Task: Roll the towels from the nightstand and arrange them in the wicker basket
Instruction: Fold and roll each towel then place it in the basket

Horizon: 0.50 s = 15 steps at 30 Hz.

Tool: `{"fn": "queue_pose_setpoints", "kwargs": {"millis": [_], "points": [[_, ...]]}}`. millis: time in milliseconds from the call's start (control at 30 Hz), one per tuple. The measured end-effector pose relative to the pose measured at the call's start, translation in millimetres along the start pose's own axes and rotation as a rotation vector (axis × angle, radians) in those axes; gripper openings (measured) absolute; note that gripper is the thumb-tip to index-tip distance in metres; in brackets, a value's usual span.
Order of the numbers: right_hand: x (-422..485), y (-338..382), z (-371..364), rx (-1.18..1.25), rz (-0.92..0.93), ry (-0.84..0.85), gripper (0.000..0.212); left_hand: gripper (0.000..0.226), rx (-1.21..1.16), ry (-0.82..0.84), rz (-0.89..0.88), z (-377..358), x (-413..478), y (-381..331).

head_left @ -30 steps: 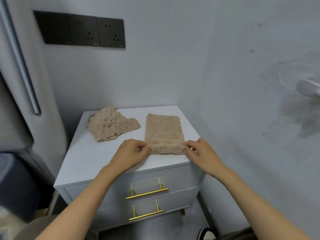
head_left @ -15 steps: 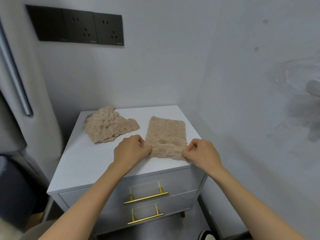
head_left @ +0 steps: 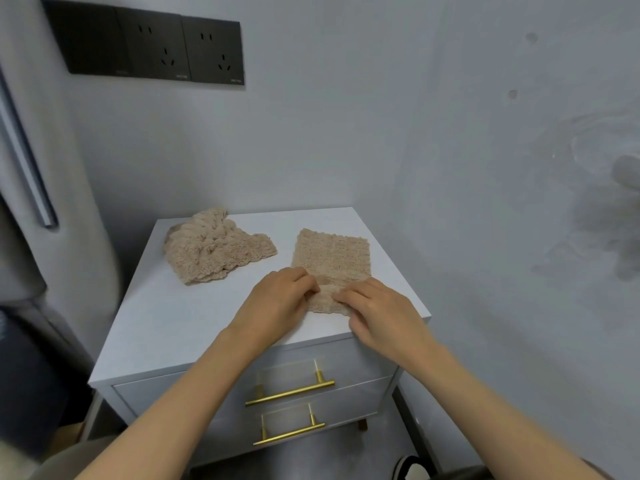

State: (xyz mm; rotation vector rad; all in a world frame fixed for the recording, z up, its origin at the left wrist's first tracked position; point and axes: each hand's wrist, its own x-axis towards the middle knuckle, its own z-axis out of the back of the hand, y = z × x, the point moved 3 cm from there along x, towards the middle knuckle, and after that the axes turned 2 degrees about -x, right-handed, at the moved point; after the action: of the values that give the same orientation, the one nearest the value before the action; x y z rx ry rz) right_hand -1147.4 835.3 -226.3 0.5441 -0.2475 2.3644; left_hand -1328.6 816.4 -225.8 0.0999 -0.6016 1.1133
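The near end of the flat towel (head_left: 332, 258) is hidden under both hands, so it is hard to see how much of it is rolled up. The left hand (head_left: 277, 303) has its fingers (head_left: 304, 277) bent and pinching the towel's near left edge. The right hand (head_left: 381, 310) lays its fingers (head_left: 343, 295) almost straight on top of the bunched end and presses on it. Its thumb is partly out of sight. At the bottom edge a shoe (head_left: 408, 469) is cut off. A white blurry thing (head_left: 627, 174) at the right edge is too fuzzy to name.

A second, crumpled towel (head_left: 214, 249) lies in a heap toward the back left, well apart from the flat one. Both towels are tan and fluffy. Nothing lies between them.

They sit on top of a white nightstand (head_left: 173, 323) with two drawers, each with a gold handle (head_left: 291, 393). The nightstand stands in a corner between grey walls. A row of black wall sockets (head_left: 149, 46) is up on the back wall. A grey soft shape (head_left: 69, 237) stands just beside the nightstand on the left.
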Motion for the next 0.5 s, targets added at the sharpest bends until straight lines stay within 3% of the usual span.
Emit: {"fn": "queue_pose_setpoints", "kwargs": {"millis": [133,400,500], "points": [[-3.5,-5.5,-0.4,0.0,-0.071,0.038,0.029,0.034,-0.03,0.089,0.04,2.4,-7.5,3.8],[-7.1,-13.6,0.3,0.038,-0.164,0.116,0.039,0.02,-0.241,0.066,0.207,2.1,-10.8,14.4],[-6.7,-19.7,1.4,0.19,-0.259,0.132,0.034,0.017,-0.324,0.051,0.263,4.8,-7.9,16.6]]}}
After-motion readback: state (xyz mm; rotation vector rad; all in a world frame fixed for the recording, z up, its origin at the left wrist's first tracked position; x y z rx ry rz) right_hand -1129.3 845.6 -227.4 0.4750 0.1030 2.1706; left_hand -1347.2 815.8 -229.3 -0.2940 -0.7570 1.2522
